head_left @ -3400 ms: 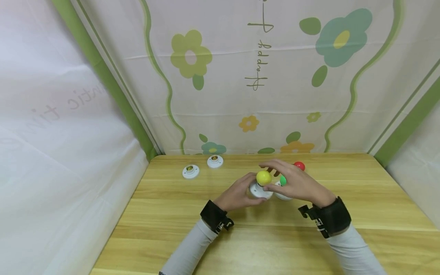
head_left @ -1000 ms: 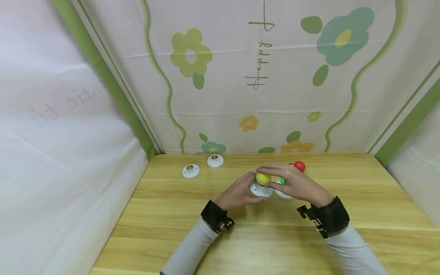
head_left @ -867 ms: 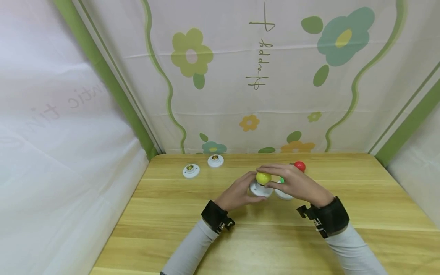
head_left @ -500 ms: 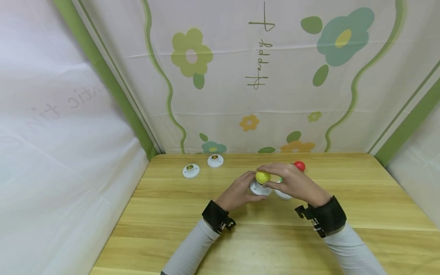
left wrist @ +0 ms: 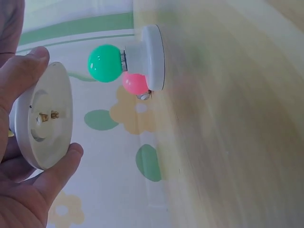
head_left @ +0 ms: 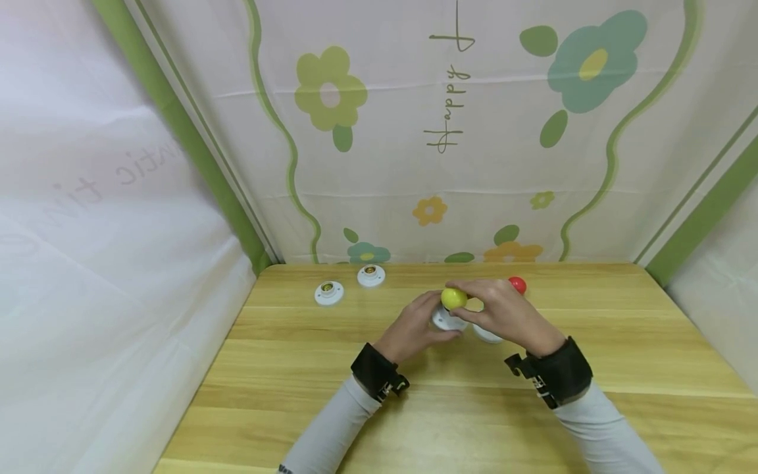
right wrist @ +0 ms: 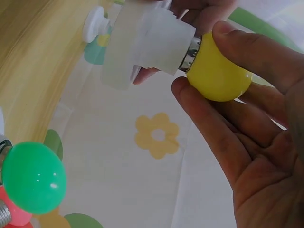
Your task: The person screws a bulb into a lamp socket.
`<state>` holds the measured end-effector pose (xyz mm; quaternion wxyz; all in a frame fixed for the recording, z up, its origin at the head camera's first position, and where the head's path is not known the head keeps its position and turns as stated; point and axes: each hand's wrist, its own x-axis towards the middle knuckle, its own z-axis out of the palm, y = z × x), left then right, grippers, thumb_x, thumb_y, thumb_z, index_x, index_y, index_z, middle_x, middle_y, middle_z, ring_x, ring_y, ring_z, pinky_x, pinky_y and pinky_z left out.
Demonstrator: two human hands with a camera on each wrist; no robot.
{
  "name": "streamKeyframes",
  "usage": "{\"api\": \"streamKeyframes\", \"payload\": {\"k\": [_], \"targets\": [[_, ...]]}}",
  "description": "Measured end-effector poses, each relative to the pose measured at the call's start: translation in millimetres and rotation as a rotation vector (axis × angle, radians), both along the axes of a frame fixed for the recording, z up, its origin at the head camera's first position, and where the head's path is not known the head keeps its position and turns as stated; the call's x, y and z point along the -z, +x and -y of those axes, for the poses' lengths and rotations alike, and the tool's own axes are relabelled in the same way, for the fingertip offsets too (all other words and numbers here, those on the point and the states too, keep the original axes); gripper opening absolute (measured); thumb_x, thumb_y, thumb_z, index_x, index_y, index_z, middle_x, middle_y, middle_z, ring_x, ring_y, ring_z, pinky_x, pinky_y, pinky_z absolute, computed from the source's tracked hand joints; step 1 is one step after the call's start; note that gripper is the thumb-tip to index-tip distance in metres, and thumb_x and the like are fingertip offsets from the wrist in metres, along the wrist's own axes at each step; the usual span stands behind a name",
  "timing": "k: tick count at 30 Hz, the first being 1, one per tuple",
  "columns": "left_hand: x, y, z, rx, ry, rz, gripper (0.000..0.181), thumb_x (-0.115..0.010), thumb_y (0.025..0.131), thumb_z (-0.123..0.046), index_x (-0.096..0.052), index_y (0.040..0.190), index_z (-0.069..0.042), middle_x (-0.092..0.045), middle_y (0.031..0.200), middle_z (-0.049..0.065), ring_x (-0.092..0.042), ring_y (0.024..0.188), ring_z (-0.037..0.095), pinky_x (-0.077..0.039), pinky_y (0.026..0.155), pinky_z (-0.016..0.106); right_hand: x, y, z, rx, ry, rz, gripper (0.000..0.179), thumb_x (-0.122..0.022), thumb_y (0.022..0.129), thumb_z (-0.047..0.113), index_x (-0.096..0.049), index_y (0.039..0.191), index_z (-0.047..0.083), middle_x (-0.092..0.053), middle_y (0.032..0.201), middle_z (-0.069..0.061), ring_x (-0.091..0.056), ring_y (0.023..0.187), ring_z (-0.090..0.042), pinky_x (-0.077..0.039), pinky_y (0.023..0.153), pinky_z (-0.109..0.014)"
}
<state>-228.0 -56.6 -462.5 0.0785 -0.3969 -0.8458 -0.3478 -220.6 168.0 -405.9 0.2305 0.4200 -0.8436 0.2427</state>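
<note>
Both hands meet above the wooden table (head_left: 450, 421): the left hand (head_left: 411, 329) has its thumb and fingers bent around the rim of a round white lamp holder (head_left: 448, 321), and the right hand (head_left: 506, 313) pinches a yellow bulb (head_left: 453, 298) between thumb and fingertips. The bulb sits at the mouth of the holder, a band of its metal cap showing between glass and collar, and the left wrist view shows us the holder's underside, lifted off the tabletop. Just beside them a green bulb (left wrist: 105, 63) stands in a second white holder (head_left: 488, 334) on the table, and behind that a red bulb (head_left: 517, 284) lies with its metal cap bare. Well to the left, near the back edge, are two bulbless holders, one nearer (head_left: 328, 293) and one farther (head_left: 371, 276). We judge the step in hand to be turning the bulb in its socket, though we cannot tell which way. To do it well, we would grip the holder's rim firmly so that it does not spin, line the bulb up squarely with the collar, and twist lightly from the fingertips in short turns. If the thread binds or the bulb leans, we would ease off and realign rather than force or squeeze it.
</note>
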Motion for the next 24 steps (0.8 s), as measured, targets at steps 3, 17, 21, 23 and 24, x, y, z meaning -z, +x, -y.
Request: {"api": "streamKeyframes", "payload": {"k": [3, 17, 21, 23, 24], "targets": [[-0.7, 0.2, -1.2, -0.007, -0.003, 0.001, 0.077, -0.084, 0.094, -0.028, -0.046, 0.158, -0.007, -0.059, 0.152, 0.011, -0.063, 0.135, 0.022, -0.054, 0.109, 0.023, 0.2, 0.0, -0.2, 0.01, 0.001, 0.009, 0.051, -0.092, 0.081, 0.008, -0.074, 0.128, -0.002, -0.081, 0.115, -0.015, -0.08, 0.094, -0.024, -0.067, 0.077, -0.037], [2.6, -2.5, -1.0, -0.029, -0.016, 0.111, 0.078, -0.083, 0.095, -0.032, -0.043, 0.16, -0.013, -0.058, 0.15, 0.008, -0.063, 0.132, 0.018, -0.056, 0.106, 0.025, 3.0, 0.2, 2.2, 0.038, 0.037, 0.106, 0.052, -0.089, 0.086, 0.009, -0.071, 0.134, 0.003, -0.077, 0.128, -0.014, -0.078, 0.106, -0.027, -0.066, 0.085, -0.04], [2.3, -3.4, -1.2, -0.047, -0.023, 0.118, 0.079, -0.083, 0.095, -0.03, -0.041, 0.16, -0.012, -0.058, 0.149, 0.009, -0.063, 0.131, 0.019, -0.056, 0.107, 0.027, 4.7, -0.6, 3.5, 0.039, 0.035, 0.067, 0.053, -0.091, 0.084, 0.012, -0.072, 0.133, 0.005, -0.074, 0.131, -0.013, -0.076, 0.112, -0.03, -0.066, 0.087, -0.042], [1.8, -3.7, -1.3, -0.056, -0.031, 0.117, 0.08, -0.083, 0.095, -0.03, -0.041, 0.16, -0.012, -0.058, 0.148, 0.009, -0.062, 0.13, 0.02, -0.055, 0.108, 0.029, 5.5, -0.9, 3.7, 0.043, 0.033, 0.057, 0.053, -0.092, 0.084, 0.014, -0.072, 0.132, 0.006, -0.072, 0.131, -0.012, -0.074, 0.115, -0.031, -0.065, 0.089, -0.043], [1.4, -3.8, -1.4, -0.058, -0.033, 0.117, 0.08, -0.084, 0.095, -0.03, -0.041, 0.16, -0.012, -0.058, 0.148, 0.008, -0.061, 0.131, 0.02, -0.055, 0.108, 0.03, 5.9, -1.0, 3.6, 0.044, 0.031, 0.057, 0.053, -0.092, 0.084, 0.015, -0.072, 0.132, 0.006, -0.071, 0.131, -0.012, -0.073, 0.115, -0.031, -0.065, 0.089, -0.043]]}}
